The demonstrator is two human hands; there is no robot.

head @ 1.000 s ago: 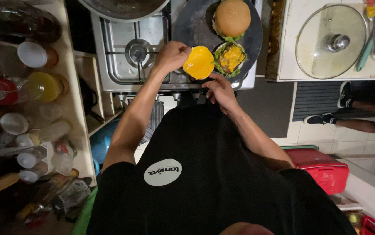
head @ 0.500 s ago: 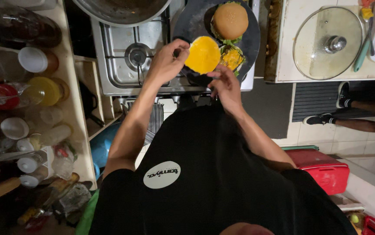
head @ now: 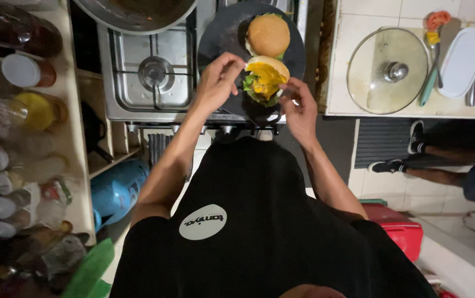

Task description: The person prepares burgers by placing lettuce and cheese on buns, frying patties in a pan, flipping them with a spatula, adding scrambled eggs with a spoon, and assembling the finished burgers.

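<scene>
Head view: two burgers on dark plate (head: 221, 38) atop stove (head: 149, 72). Left hand (head: 218, 83) pinches bun top (head: 268, 69); right hand (head: 299, 107), at 4 o'clock, half-curled, empty. One glass lid (head: 386, 72) on tiled counter (head: 359, 22).

Golden-brown bun (head: 268, 34), yellow-and-green burger filling (head: 262, 84), black plate (head: 221, 38)

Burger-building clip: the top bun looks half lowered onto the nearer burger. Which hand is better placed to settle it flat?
Probably the left hand: its fingertips pinch the edge of the top bun, tilted over the nearer burger. The right hand sits lower, beside the dark plate.
</scene>
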